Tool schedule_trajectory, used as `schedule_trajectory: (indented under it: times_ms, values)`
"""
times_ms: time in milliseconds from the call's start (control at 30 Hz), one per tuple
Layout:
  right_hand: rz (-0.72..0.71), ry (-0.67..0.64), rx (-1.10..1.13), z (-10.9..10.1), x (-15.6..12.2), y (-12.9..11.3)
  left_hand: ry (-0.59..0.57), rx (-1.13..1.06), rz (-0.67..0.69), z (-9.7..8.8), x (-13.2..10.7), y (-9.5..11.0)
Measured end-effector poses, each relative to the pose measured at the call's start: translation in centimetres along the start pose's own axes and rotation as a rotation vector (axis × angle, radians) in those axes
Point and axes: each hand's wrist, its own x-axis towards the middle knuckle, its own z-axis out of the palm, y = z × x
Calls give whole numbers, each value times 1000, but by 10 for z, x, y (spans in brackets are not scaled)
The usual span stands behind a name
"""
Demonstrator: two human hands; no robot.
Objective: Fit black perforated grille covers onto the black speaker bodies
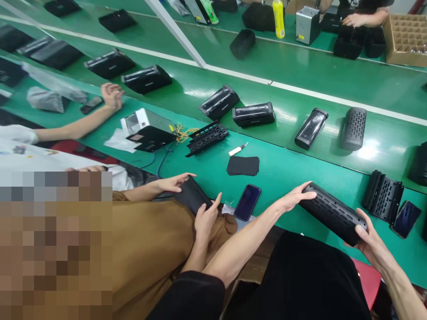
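Steady the slotted casing (334, 212) by its ends

It's over the tabletop (283, 162) edge, fingers of the left hand (294, 197) and right hand (371, 238) clamped on opposite ends; best kept clear of the open shell (383, 198).

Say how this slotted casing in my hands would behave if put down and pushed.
The casing is probably stiff: it spans straight between the left hand and right hand. Its rounded edges suggest it might rock or roll.
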Motion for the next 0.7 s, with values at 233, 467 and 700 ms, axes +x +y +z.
schedule_trajectory:
  times_ms: [233, 467, 700]
  values:
    - [-81, 40, -72, 0, 14, 17, -14, -134, -6, -12, -4, 4]
    - [-177, 39, -3, -1, 9, -6, -629, -451, 15, 139, 1, 128]
    - [-328, 278, 292, -53, 108, -127, -688, -612, 169, 284, -26, 196]
